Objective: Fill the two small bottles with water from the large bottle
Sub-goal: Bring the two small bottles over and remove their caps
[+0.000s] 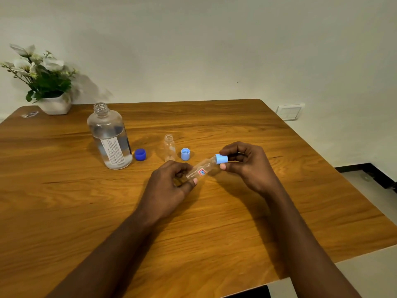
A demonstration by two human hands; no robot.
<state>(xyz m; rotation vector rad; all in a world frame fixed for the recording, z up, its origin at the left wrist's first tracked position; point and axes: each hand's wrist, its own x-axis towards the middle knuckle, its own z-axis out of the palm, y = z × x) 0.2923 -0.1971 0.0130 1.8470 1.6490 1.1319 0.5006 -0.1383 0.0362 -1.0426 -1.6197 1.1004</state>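
Note:
The large clear bottle [110, 138] stands uncapped at the left of the wooden table [64, 201], holding water; its dark blue cap [140, 154] lies beside it. One small clear bottle [169, 148] stands open and upright, with a light blue cap [185, 154] lying to its right. My left hand [169, 183] grips the base of the second small bottle [204, 169], which is tilted up to the right above the table. My right hand [247, 164] pinches the light blue cap [221, 159] on that bottle's neck.
A white pot of white flowers [46, 82] stands at the table's far left corner, with a small clear wrapper [30, 114] near it. A wall socket [290, 111] is low on the wall to the right. The table's right edge drops to the floor.

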